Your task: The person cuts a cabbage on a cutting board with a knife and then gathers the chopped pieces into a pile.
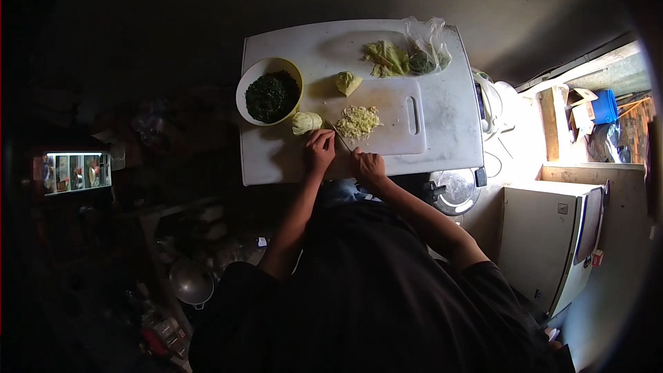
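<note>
My right hand (369, 167) is wrapped round the handle of a knife (340, 138), its blade slanting away to the left over the near edge of the white cutting board (394, 141). Beside the blade, the fingers of my left hand (320, 148) are bent and close together; whatever they press or hold is hidden beneath them. A heap of chopped cabbage (359, 121) lies on the board just past the knife. One pale cabbage piece (306, 122) sits beyond my left hand, and another cabbage wedge (348, 83) rests at the board's far edge.
A bowl (298, 102) of chopped dark greens stands at the table's left. Loose cabbage leaves (387, 59) and a clear plastic bag (429, 45) with greens lie at the far right. A round-lidded pot (456, 191) is beside the white table (449, 117); a white fridge (539, 235) stands further right.
</note>
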Demonstrator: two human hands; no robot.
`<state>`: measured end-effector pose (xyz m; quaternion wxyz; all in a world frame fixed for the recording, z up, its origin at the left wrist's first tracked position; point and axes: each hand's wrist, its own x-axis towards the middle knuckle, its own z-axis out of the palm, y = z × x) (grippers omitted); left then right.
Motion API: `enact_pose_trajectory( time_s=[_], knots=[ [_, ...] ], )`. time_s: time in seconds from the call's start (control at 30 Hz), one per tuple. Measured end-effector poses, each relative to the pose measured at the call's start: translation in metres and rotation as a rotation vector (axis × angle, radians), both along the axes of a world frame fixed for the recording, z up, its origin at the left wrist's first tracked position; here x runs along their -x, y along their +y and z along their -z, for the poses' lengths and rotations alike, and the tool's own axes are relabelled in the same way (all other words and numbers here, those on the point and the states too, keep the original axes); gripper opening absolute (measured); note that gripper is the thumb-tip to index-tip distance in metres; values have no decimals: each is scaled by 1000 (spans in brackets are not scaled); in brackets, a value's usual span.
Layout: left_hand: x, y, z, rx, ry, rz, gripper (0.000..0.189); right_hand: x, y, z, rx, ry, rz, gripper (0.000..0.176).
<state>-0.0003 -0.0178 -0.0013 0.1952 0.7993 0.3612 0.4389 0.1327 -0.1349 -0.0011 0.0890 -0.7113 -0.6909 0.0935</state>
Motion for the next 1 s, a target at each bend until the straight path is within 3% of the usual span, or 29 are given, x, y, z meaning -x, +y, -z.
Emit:
enact_pose_trajectory(
  time_s=[0.27,0.33,0.57,0.83,1.0],
  knots=[
    [-2,2,3,0,-45,5,3,-7,-10,-17,70,70,37,19],
    [-1,2,3,-8,-41,6,3,-11,-15,-21,110,-92,-39,15],
    [-1,3,6,-8,-47,-8,5,-16,-10,-24,-21,8,11,19],
    [2,-1,0,45,15,-16,9,-6,-10,-47,201,144,96,26],
    [0,2,5,42,-23,-19,5,-6,-13,-38,103,192,91,24]
  ],
)
